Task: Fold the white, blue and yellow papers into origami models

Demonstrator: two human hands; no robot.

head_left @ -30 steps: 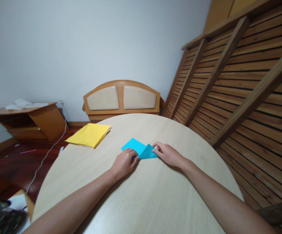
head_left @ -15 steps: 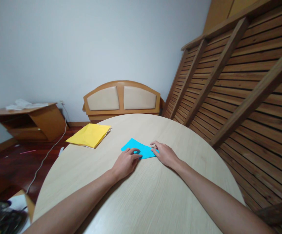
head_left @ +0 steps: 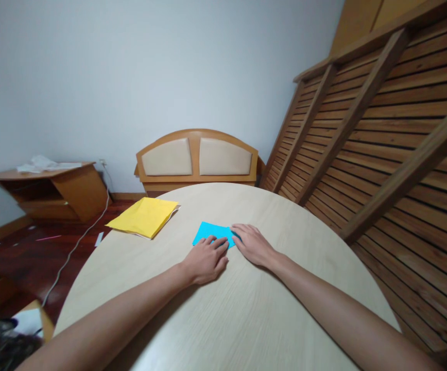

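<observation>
We note a round wooden table (head_left: 246,314) with a yellow envelope (head_left: 144,217) lying at its far left edge. A folded blue paper (head_left: 212,231) lies flat near the table's middle. The left hand (head_left: 207,260) presses on its near edge, fingers extended and close together; the right hand (head_left: 252,244) rests flat on its right side, fingers extended and slightly spread.
</observation>
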